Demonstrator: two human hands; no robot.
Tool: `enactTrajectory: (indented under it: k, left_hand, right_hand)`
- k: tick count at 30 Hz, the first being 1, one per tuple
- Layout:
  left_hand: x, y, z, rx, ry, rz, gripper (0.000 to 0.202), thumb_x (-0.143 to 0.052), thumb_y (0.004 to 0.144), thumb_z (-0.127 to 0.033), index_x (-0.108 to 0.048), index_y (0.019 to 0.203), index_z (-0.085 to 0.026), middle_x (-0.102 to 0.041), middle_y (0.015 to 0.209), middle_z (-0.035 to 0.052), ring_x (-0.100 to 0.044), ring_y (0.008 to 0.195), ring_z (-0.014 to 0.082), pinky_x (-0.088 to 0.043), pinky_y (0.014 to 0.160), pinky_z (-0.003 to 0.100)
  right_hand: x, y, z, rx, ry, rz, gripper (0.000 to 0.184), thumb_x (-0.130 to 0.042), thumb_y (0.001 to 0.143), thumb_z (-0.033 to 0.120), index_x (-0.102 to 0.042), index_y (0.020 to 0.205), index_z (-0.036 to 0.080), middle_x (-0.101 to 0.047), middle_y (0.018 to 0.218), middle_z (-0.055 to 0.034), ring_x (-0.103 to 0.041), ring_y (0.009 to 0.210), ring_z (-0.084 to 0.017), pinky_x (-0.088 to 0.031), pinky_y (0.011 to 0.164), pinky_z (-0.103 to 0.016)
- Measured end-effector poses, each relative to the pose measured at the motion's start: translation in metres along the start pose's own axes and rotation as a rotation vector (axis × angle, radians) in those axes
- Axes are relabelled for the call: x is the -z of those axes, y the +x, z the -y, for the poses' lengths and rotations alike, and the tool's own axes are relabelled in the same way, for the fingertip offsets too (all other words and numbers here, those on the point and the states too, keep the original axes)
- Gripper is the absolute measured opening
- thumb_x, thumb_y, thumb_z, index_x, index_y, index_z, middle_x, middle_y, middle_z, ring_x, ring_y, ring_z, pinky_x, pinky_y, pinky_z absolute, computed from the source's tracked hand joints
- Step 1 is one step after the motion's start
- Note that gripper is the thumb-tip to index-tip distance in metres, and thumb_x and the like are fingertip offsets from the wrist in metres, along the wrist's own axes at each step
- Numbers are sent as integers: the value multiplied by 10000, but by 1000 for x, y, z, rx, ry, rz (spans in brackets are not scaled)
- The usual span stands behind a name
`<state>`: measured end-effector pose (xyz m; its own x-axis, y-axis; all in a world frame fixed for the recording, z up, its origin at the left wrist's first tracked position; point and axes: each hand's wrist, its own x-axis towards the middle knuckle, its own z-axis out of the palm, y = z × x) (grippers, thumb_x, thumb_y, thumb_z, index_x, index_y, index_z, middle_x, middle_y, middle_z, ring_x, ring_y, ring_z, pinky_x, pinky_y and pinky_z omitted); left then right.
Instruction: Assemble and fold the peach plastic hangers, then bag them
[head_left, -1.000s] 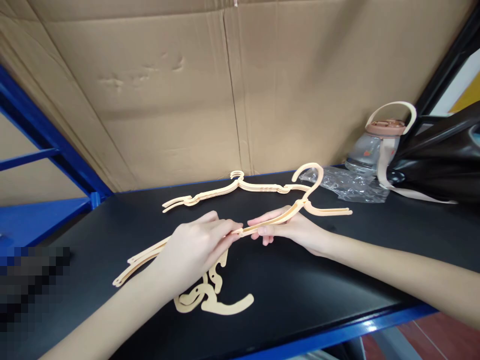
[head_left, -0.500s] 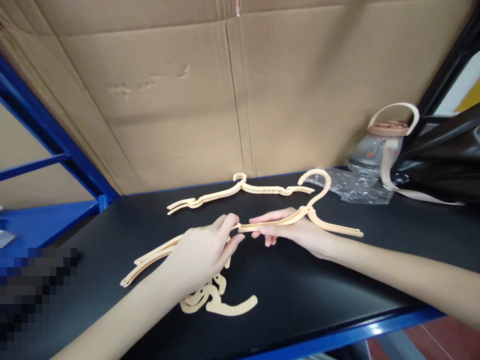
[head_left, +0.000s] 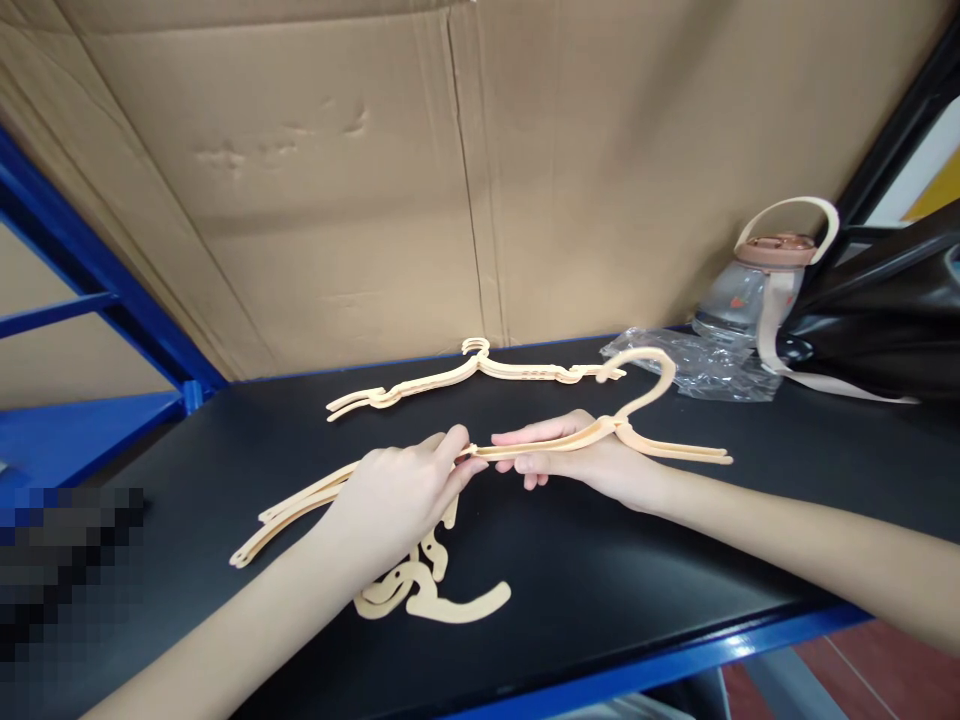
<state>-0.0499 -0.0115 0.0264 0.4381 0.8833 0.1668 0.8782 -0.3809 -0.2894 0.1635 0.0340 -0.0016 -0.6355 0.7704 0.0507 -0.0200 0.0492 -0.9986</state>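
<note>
A cream clothes hanger (head_left: 555,444) with a raised hook is held above the table in my right hand (head_left: 600,462), the fingers closed round one of its arms. My left hand (head_left: 409,490) pinches a small cream hanger piece at that arm's left end; the fingers hide most of the piece. The hanger's other arm points right, unheld. Loose hanger arms (head_left: 289,515) lie on the table, partly behind my left wrist. Flat curved hanger pieces (head_left: 461,606) are heaped below my left hand.
Folding hangers (head_left: 517,371) lie lined up along the back of the black table (head_left: 600,580). At the back right are crumpled clear plastic (head_left: 675,370), a water bottle (head_left: 739,300) with a strap, and a black bag (head_left: 885,310). Cardboard (head_left: 337,220) stands behind, and a blue frame (head_left: 97,290) left.
The hanger's hook has tilted slightly to the right. Both hands keep their grip at the arm's end. The view has shifted a little.
</note>
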Motion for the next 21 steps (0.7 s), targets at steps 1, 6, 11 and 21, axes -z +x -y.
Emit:
enactTrajectory:
  k: [1,6,11,21]
  left_hand:
    - [1,0,-1,-12,3,-8,275,-319,991,-402,-452,843,-211,-608,628,-26,-595,475,163,-227,417,226]
    - [4,-2,-1,-12,70,-56,267,-359,977,-416,-472,852,-210,-613,621,-15,-577,439,163,-182,401,231]
    - [0,-2,2,-26,141,-78,298,-404,957,-454,-503,831,-203,-612,606,-1,-575,422,180,-139,407,240]
    - [0,-1,0,-52,133,-9,373,-290,999,-393,-523,802,-178,-614,585,28,-585,415,194,-143,385,248]
  right_hand:
    - [-1,0,0,-7,-5,3,405,-741,746,364,-697,1116,207,-735,950,-60,-620,713,-135,-485,657,-283]
    - [-3,-1,0,15,10,2,390,-723,765,354,-690,1129,219,-730,978,-59,-620,718,-133,-488,658,-281]
    - [-4,-1,3,19,3,-17,371,-720,763,340,-702,1105,195,-731,944,-60,-612,695,-128,-488,651,-281]
    - [-4,-2,1,60,-14,6,384,-715,770,358,-696,1118,197,-727,941,-68,-640,723,-150,-485,638,-285]
